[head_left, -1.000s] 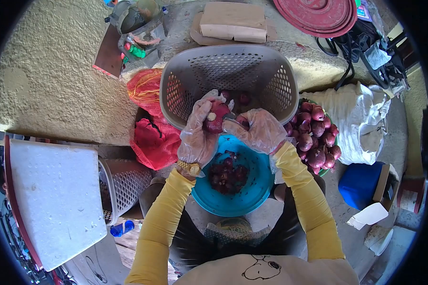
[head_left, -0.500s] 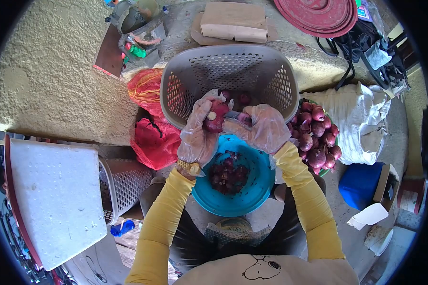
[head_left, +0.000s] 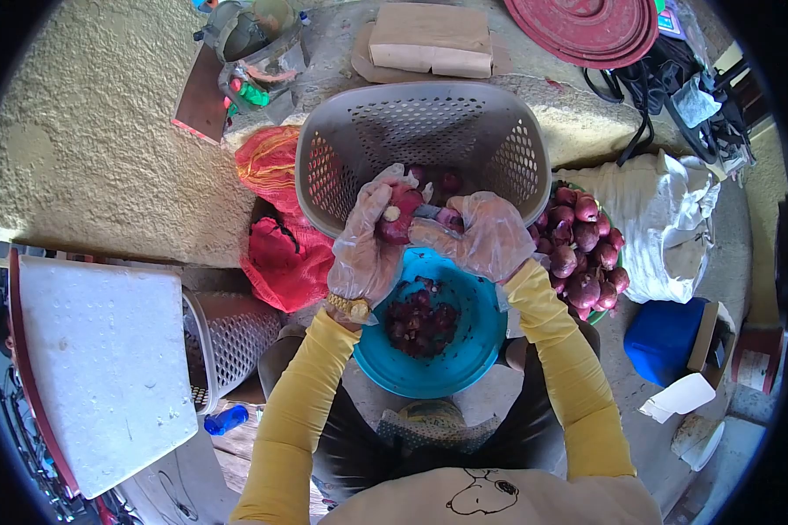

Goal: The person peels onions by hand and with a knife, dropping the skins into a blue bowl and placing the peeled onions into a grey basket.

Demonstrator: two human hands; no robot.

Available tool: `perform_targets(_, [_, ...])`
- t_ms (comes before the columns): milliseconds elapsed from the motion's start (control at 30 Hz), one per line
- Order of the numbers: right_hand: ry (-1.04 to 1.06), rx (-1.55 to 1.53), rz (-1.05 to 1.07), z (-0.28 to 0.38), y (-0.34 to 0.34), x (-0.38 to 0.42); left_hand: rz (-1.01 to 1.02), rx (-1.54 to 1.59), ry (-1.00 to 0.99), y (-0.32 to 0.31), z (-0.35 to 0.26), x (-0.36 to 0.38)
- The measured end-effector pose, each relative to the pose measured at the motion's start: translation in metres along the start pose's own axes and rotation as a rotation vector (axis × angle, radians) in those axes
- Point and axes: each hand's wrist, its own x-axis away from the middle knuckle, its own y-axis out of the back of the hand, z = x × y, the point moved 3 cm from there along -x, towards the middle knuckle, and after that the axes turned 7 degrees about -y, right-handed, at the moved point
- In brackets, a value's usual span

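My left hand (head_left: 365, 234), in a clear plastic glove, is closed around a red onion (head_left: 397, 224) whose pale cut end shows. My right hand (head_left: 484, 234), gloved the same way, is closed on what looks like a small knife (head_left: 426, 211); its grey part touches or nearly touches the onion, and the fingers hide much of it. Both hands are over the near rim of a grey-brown perforated basket (head_left: 420, 114), with a few red onions (head_left: 451, 182) inside. Below them, a blue basin (head_left: 376, 354) holds dark onion skins and scraps (head_left: 422, 322).
Whole red onions (head_left: 584, 254) are heaped at the right beside a white sack (head_left: 665, 219). Red mesh bags (head_left: 284, 262) lie left of the basket. A white foam box lid (head_left: 105, 367) and a second basket (head_left: 236, 337) stand farther left. A blue container (head_left: 663, 341) sits at right.
Both hands stay almost in place. The grey knife part and the onion have shifted very slightly against each other.
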Motion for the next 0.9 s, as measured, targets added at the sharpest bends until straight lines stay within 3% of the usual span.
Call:
perform_targets(167, [-0.092,-0.071,0.121,-0.004,-0.003,-0.002,0.011,0.009,0.008,-0.004,-0.002,0.001])
perform_targets(400, [-0.09,-0.183,0.117,0.001,-0.005,0.0,0.024,0.024,0.041,-0.005,-0.003,0.001])
perform_targets(467, [-0.124,-0.155,0.212,0.003,-0.004,-0.001,0.02,0.029,0.041,-0.004,-0.002,0.002])
perform_targets(500, [-0.124,-0.155,0.212,0.001,-0.005,0.0,0.017,0.035,0.041,-0.004,-0.002,0.002])
perform_targets(567, [0.113,-0.046,0.082,0.002,-0.005,0.002,0.029,0.045,0.038,-0.003,-0.002,0.001])
perform_targets(900, [0.096,0.006,-0.003,0.0,0.007,-0.002,0.005,0.049,0.011,-0.004,-0.003,-0.001])
